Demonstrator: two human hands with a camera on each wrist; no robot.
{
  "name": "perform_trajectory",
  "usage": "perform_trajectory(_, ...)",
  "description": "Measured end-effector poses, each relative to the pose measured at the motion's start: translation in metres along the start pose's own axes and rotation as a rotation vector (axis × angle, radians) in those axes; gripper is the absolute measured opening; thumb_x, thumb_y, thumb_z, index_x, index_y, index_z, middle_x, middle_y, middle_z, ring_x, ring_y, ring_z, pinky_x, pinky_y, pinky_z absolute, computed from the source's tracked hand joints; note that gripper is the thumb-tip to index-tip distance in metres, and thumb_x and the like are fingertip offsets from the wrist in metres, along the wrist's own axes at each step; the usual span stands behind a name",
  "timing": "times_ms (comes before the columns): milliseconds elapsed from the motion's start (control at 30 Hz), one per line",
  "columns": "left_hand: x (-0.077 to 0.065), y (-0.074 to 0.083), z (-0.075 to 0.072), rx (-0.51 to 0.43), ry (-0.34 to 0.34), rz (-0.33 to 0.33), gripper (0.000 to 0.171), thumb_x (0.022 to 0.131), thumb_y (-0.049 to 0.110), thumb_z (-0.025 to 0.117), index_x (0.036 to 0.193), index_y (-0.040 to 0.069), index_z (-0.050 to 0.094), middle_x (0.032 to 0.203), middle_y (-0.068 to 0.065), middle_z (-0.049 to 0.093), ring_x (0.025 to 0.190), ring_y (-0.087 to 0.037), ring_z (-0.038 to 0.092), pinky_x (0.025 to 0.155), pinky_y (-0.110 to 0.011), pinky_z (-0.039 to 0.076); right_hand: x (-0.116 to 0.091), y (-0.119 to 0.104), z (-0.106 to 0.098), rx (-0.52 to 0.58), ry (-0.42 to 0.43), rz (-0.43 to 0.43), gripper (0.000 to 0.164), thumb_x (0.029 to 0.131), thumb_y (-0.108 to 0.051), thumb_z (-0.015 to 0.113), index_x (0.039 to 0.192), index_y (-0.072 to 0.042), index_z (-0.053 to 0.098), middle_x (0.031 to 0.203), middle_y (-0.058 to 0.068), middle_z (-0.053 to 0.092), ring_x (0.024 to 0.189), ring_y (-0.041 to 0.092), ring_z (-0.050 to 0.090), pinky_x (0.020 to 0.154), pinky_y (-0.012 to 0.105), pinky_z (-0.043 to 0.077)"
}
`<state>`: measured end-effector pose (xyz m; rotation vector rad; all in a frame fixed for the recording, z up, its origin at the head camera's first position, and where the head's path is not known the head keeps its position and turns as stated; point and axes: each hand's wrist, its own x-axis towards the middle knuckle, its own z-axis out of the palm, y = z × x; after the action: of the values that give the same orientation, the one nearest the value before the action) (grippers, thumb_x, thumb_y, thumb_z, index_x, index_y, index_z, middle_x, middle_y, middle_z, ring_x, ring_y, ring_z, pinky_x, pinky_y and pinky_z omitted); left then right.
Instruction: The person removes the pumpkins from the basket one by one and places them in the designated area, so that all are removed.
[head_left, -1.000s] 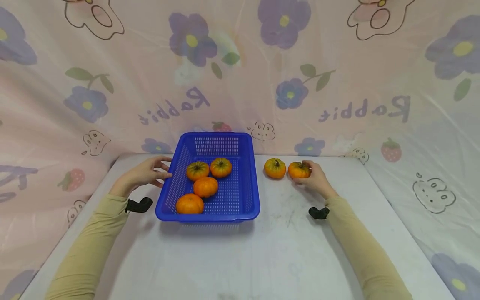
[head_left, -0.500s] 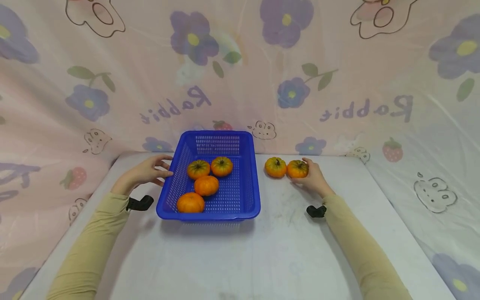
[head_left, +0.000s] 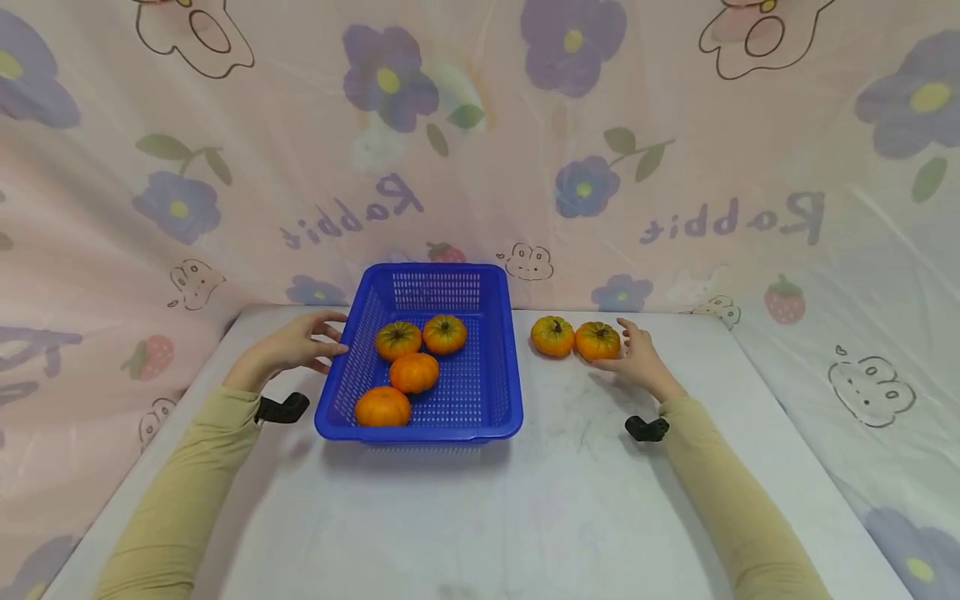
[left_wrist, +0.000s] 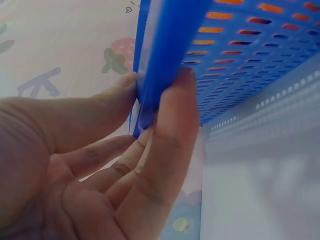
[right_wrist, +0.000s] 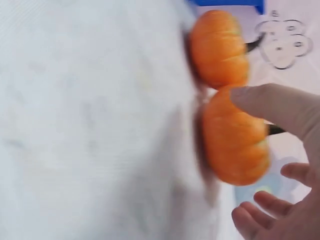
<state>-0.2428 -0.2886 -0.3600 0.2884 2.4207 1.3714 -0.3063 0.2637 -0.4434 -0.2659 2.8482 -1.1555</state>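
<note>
My left hand (head_left: 296, 344) pinches the left rim of a blue plastic basket (head_left: 515, 392); in the left wrist view the thumb lies on one face of the rim and the index finger on the other. Two small orange-green pumpkins sit side by side on the table right of the basket. The nearer one to my right hand (head_left: 636, 358) is the right pumpkin (head_left: 597, 342); the left pumpkin (head_left: 552, 337) stands beside it. My right fingers are spread, holding nothing. In the right wrist view the thumb (right_wrist: 270, 100) overlaps the right pumpkin while the other fingers stand apart from it.
Several small pumpkins (head_left: 414, 372) lie inside the basket, toward its left and middle. The white table (head_left: 555, 517) extends in front of the basket. A printed curtain (head_left: 480, 167) hangs along the back and sides of the table.
My right hand's fingers have come away from the right pumpkin, and the hand has drawn slightly to the right. That pumpkin now sits against the left one. The left hand stays on the basket rim.
</note>
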Motion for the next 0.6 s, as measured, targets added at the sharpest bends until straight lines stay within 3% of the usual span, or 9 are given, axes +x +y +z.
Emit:
perform_trajectory(267, -0.001, -0.001, -0.001, 0.008, 0.004, 0.001, 0.067, 0.095, 0.008, 0.059, 0.147, -0.007, 0.019, 0.121, -0.031, 0.044, 0.086, -0.025, 0.062, 0.073, -0.043, 0.057, -0.006, -0.023, -0.021, 0.079, 0.04, -0.075, 0.096, 0.085, -0.022, 0.074, 0.152, -0.002, 0.008, 0.144, 0.034, 0.018, 0.131, 0.051, 0.024, 0.104, 0.06, 0.029)
perform_trajectory(600, 0.001, -0.001, 0.0, -0.004, -0.001, 0.008, 0.066, 0.095, 0.006, 0.059, 0.147, -0.007, 0.02, 0.12, -0.031, 0.044, 0.087, -0.026, 0.062, 0.074, -0.042, 0.057, -0.007, -0.074, -0.013, 0.202, 0.006, -0.22, 0.086, 0.085, -0.017, 0.074, 0.151, -0.004, 0.02, 0.148, 0.024, 0.027, 0.135, 0.039, 0.026, 0.109, 0.054, 0.026)
